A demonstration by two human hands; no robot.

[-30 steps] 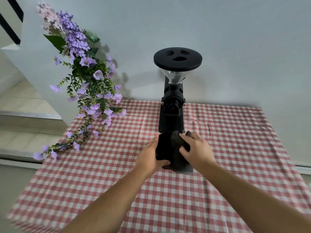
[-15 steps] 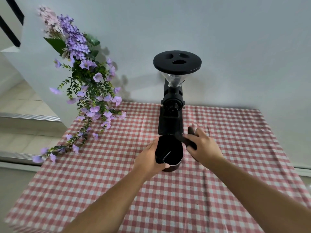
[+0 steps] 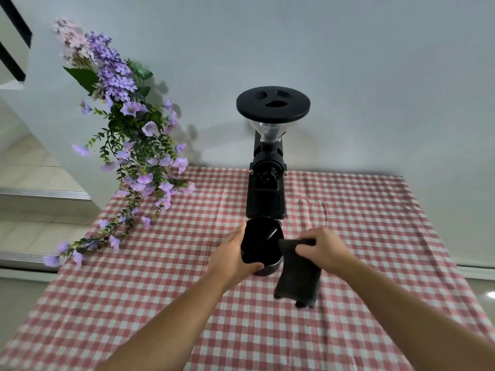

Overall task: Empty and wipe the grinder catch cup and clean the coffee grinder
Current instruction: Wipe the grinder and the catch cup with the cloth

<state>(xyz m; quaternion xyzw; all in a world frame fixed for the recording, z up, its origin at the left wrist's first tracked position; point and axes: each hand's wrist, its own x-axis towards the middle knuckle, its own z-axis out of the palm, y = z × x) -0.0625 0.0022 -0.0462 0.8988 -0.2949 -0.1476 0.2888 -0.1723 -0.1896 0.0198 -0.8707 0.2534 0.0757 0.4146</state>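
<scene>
Since half a second ago, the dark cloth (image 3: pixel 297 274) has been drawn out to the cup's 3 o'clock, long axis running 12 to 6, pinched at its top by the right hand (image 3: pixel 322 250). At 9 o'clock, the left hand (image 3: pixel 233 257) is wrapped around the black catch cup (image 3: pixel 261 243), mouth tilted toward the camera, contents indiscernible, just before the grinder (image 3: pixel 267 167) on the checked tablecloth (image 3: pixel 160 290).

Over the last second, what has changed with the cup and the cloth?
The right hand drew the dark cloth off the cup, uncovering its mouth; the cloth now hangs beside it. The left hand stayed gripping the cup. Grinder and flowers unchanged.
</scene>
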